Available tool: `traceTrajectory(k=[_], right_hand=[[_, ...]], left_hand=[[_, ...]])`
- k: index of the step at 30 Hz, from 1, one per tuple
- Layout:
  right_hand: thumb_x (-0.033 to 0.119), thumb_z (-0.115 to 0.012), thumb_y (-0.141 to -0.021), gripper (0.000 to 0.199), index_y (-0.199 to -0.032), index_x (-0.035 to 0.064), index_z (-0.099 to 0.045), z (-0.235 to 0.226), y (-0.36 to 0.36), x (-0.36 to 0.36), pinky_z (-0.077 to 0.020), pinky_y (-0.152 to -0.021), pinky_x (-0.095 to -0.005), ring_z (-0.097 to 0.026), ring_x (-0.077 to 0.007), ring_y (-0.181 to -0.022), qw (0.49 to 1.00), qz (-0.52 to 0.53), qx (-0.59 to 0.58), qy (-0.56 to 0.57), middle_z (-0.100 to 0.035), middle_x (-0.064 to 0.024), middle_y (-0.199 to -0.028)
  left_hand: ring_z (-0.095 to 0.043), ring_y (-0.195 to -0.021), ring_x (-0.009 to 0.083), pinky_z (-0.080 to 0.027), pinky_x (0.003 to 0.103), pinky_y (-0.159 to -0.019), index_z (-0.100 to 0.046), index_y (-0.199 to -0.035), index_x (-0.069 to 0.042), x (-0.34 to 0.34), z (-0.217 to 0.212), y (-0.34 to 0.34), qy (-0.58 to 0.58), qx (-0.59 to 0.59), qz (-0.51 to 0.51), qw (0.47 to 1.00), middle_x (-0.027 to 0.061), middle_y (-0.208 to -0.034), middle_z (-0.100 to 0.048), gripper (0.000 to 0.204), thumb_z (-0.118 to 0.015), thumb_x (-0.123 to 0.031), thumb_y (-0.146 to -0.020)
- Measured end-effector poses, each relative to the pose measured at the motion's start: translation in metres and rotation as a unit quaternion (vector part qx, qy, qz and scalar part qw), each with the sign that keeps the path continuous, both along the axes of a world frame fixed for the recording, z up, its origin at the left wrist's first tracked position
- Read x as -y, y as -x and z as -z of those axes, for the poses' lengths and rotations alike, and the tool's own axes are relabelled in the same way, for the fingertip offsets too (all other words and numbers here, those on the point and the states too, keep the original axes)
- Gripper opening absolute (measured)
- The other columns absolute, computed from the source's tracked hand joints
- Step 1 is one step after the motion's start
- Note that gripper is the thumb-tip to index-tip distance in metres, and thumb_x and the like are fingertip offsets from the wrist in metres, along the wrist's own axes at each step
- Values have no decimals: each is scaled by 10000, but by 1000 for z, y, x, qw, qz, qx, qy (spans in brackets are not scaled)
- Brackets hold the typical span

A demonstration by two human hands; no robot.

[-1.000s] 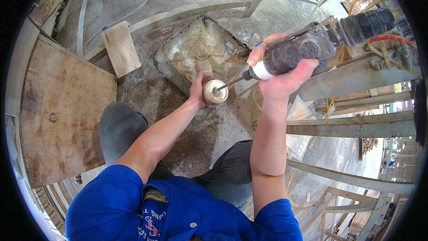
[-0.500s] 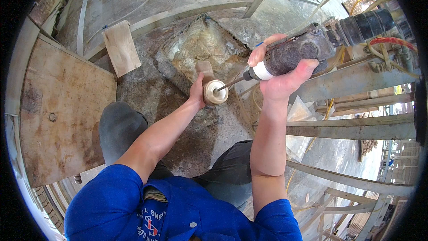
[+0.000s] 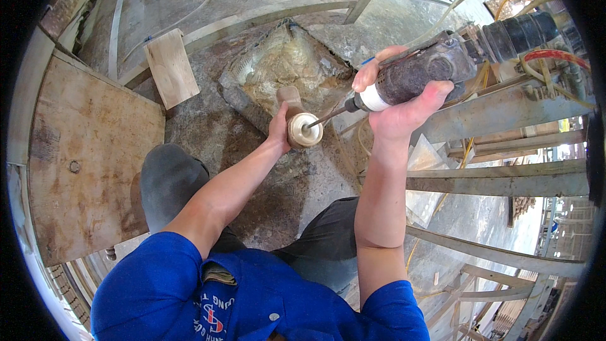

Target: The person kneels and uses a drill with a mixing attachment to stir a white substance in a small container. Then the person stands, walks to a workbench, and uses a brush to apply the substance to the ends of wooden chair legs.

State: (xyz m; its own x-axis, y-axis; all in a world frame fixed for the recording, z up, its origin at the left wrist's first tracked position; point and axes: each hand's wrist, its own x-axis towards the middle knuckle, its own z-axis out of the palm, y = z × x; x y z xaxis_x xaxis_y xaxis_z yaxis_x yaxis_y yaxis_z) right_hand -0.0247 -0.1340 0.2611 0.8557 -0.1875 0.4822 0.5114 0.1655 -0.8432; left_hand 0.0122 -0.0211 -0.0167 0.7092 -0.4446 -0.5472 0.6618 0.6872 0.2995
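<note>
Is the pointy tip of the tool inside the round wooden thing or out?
Inside. The tool has its thin bit in the middle hole of the round wooden piece.

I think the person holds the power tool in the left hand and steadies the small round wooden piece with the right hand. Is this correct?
Not quite: the hands are swapped. In the head view the right hand grips the power tool, and the left hand steadies the small round wooden piece, which the tool's bit meets.

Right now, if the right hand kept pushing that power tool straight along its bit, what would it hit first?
The right hand points the rotary tool down-left, and its bit already meets the round wooden piece gripped by the left hand. Behind that likely lies the concrete floor; depth is unclear.
</note>
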Motion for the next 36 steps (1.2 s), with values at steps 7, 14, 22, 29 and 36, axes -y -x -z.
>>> traceTrajectory(k=[7, 14, 22, 29, 36], right_hand=[[820, -347, -719, 859, -949, 16, -545, -1, 1, 0, -425, -475, -306, -535, -216, -504, 1000, 6, -2, 0, -532, -109, -574], [836, -347, -698, 913, -941, -25, -533, -1, 0, -2, -430, -481, -291, -540, -213, -513, 1000, 22, -16, -4, -540, -109, -564], [819, -338, -720, 907, -955, -37, -527, 0, 1, -2, -440, -480, -296, -542, -214, -508, 1000, 28, -4, -9, -542, -111, -567], [830, -343, -706, 935, -975, -48, -521, -3, 2, -4, -440, -481, -296, -541, -213, -503, 1000, 25, -7, 4, -540, -112, -567], [843, -360, -683, 947, -986, -39, -520, -3, 2, -5, -440, -501, -300, -535, -207, -519, 1000, 11, -18, -8, -537, -108, -569]], left_hand=[[-578, -972, 226, -459, 388, -849, -451, -1198, -21, -1, -11, 2, -12, -4, 10, 1000, 109, -1097, -573, 526, -446, -463, -914], [-600, -966, 254, -486, 409, -857, -453, -1203, 1, 3, -14, 3, -61, 1, 3, 998, 149, -1100, -590, 558, -391, -480, -927], [-587, -987, 249, -476, 418, -863, -458, -1197, -17, 5, -16, 5, -56, -18, 33, 998, 129, -1118, -578, 520, -401, -461, -930], [-592, -971, 246, -478, 413, -859, -464, -1195, -24, 1, -16, 4, -40, -15, 37, 998, 121, -1105, -587, 518, -414, -463, -925], [-576, -986, 232, -461, 412, -861, -447, -1191, -35, 0, -18, 4, -30, -10, 45, 998, 109, -1093, -577, 495, -435, -449, -921]])
